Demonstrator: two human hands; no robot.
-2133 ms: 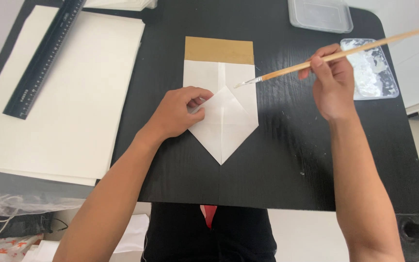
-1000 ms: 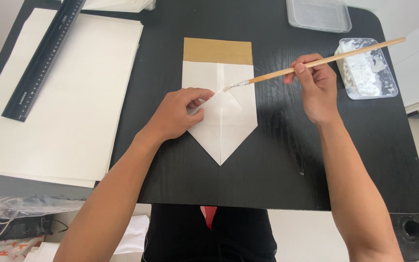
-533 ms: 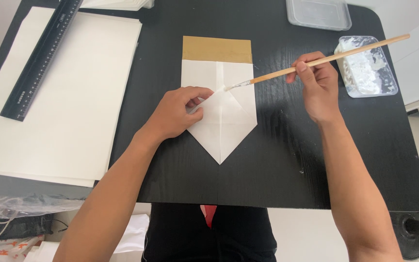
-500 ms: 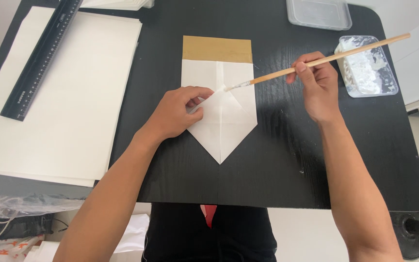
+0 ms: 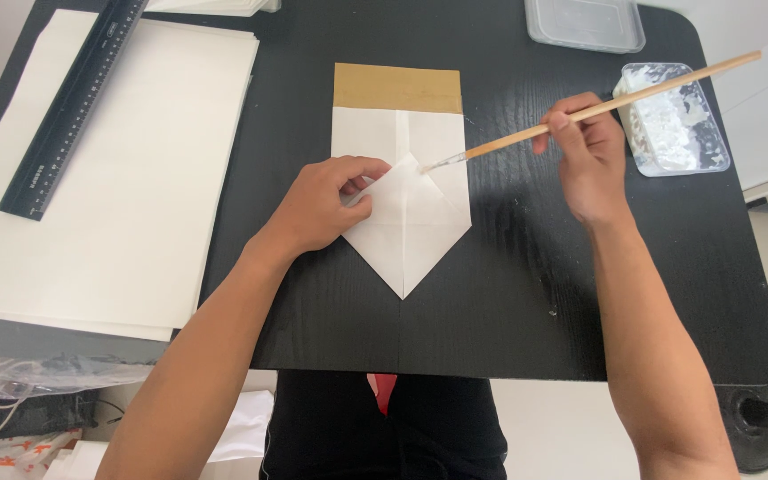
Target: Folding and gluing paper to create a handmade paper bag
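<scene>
Black wood-grain table [image 5: 526, 293] fills most of the view, with pale flooring visible at its edges. At the centre lies a white folded paper piece [image 5: 406, 218], its lower end brought to a point toward the person and its upper end finished with a brown paper band [image 5: 397, 87]. The left hand [image 5: 322, 206] rests flat on the left fold of this piece, fingers curled, with the fingertips pressing the edge of the flap down near the centre crease. The right hand [image 5: 590, 158] is closed around a long wooden brush [image 5: 593, 108], pinching the handle about midway; the handle slants up to the right, passing over a clear tray of white paste [image 5: 673, 124]. The bristle tip sits on the white paper at the apex of the folded flaps, just beside the left fingertips. Whether paste is on the bristles cannot be determined. A clear plastic container [image 5: 585, 21] stands at the far edge of the table, near the paste tray. To the left, a stack of large cream sheets [image 5: 126, 187] overlaps the table edge, and a black ruler [image 5: 73, 107] lies diagonally across its upper part. Crumpled clear plastic [image 5: 37, 369] sits below the stack at the lower left. The person's dark garment [image 5: 384, 427] shows at the near edge of the table.
</scene>
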